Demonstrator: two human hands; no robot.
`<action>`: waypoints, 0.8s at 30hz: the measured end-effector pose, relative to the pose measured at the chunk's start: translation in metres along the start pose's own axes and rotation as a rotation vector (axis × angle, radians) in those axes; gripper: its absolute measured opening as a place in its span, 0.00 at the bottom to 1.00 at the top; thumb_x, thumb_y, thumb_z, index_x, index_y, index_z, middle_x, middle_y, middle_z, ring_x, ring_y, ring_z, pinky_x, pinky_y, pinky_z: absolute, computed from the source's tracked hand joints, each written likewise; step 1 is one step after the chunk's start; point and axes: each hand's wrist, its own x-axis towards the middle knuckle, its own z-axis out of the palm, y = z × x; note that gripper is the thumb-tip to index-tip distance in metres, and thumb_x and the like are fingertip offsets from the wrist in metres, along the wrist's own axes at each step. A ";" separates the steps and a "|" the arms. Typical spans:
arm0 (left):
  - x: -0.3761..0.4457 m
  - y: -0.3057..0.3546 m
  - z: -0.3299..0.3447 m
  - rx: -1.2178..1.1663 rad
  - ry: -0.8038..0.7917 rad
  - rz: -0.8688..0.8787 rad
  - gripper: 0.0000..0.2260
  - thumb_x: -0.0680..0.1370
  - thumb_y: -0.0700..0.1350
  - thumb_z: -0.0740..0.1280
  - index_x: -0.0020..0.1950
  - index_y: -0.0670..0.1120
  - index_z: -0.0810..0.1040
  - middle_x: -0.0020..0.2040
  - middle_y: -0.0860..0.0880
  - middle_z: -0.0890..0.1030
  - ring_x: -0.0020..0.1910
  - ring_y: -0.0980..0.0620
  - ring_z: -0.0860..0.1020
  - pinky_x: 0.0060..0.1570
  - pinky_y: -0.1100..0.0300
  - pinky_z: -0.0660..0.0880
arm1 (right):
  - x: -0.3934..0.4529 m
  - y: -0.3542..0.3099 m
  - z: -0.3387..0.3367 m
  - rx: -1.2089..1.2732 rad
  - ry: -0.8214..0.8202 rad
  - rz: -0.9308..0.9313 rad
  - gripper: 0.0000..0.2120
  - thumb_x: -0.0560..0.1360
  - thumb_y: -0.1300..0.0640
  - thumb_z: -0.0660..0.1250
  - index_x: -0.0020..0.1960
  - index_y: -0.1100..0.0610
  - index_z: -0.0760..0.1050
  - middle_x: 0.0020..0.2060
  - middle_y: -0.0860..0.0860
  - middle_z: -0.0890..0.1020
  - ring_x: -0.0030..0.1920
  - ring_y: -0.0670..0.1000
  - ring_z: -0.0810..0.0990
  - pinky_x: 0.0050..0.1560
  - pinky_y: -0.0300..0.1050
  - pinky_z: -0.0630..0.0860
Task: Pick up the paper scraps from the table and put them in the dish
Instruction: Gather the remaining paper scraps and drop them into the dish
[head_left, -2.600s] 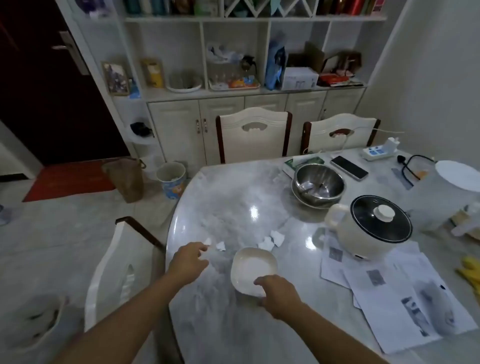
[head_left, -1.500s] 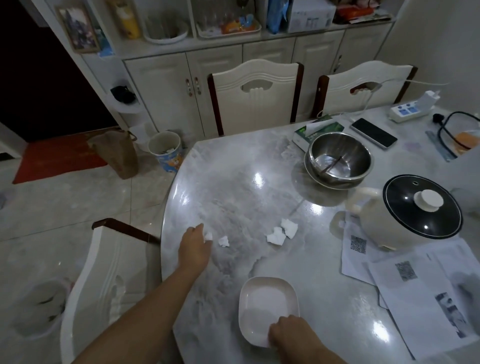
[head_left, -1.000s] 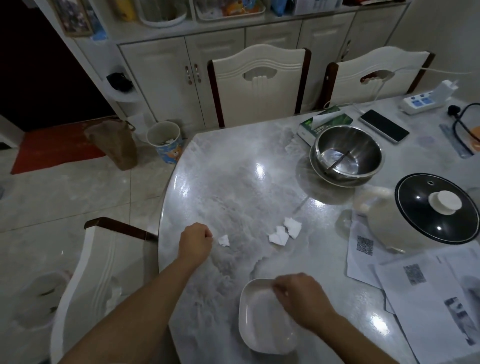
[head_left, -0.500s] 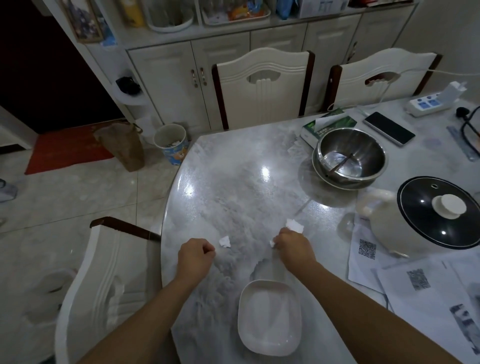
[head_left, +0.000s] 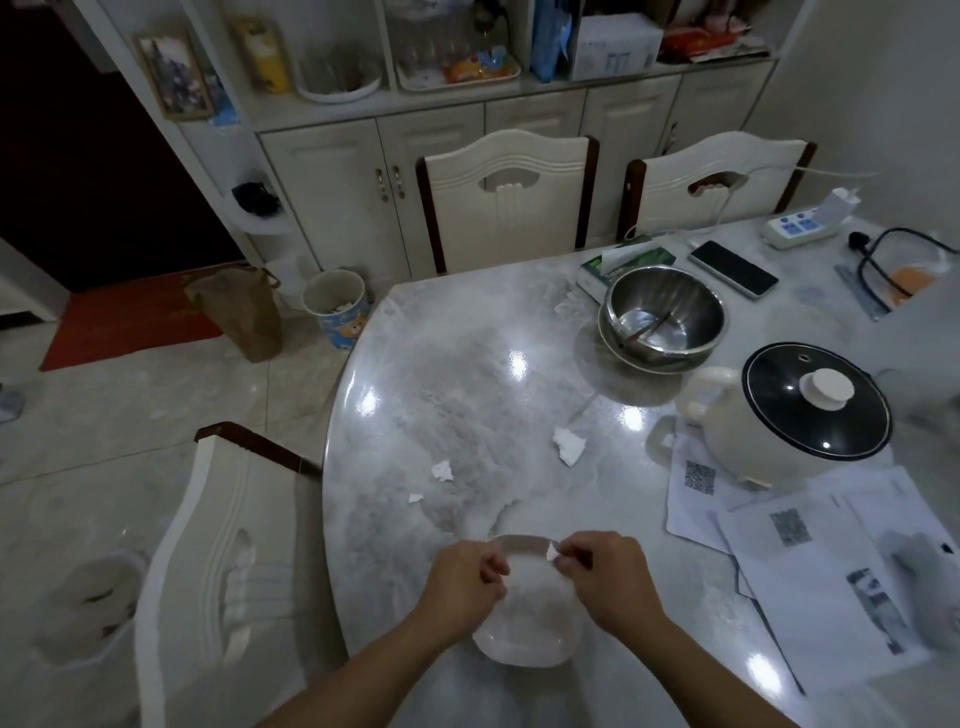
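Table (head_left: 467, 374): grey-white marble veining. Dish (head_left: 524, 613): plain white. Paper scraps (head_left: 569, 446): white. Cooker (head_left: 727, 441): cream body, black lid (head_left: 779, 410), cream knob. Bowl (head_left: 662, 317): bare steel. Sheets (head_left: 831, 571) at the right edge: white, black codes.

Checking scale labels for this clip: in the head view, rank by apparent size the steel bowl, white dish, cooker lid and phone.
1. Cooker lid
2. Steel bowl, close to the lid
3. White dish, partly hidden by the hands and nearer the camera, so unsure against the bowl
4. Phone

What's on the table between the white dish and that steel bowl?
In the head view, one crumpled paper scrap lies on bare marble between the dish and the steel bowl.
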 end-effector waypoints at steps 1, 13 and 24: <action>-0.001 -0.002 0.002 0.018 0.014 -0.003 0.10 0.68 0.34 0.71 0.46 0.45 0.84 0.42 0.46 0.85 0.38 0.54 0.82 0.45 0.61 0.80 | -0.009 0.000 0.003 -0.002 -0.009 -0.010 0.04 0.73 0.56 0.73 0.46 0.52 0.85 0.40 0.47 0.87 0.38 0.43 0.82 0.46 0.39 0.79; 0.026 -0.015 -0.067 0.008 0.386 -0.060 0.10 0.72 0.36 0.65 0.49 0.44 0.83 0.43 0.43 0.85 0.41 0.47 0.83 0.50 0.55 0.80 | -0.035 0.003 0.016 0.005 -0.032 0.001 0.15 0.72 0.48 0.71 0.58 0.46 0.80 0.49 0.42 0.85 0.37 0.39 0.81 0.48 0.37 0.76; 0.036 -0.068 -0.082 0.040 0.517 -0.248 0.13 0.73 0.39 0.68 0.57 0.40 0.80 0.51 0.39 0.83 0.51 0.40 0.80 0.54 0.52 0.75 | 0.044 0.006 -0.024 -0.084 0.077 0.008 0.12 0.75 0.56 0.69 0.58 0.49 0.80 0.51 0.47 0.86 0.43 0.48 0.84 0.50 0.47 0.80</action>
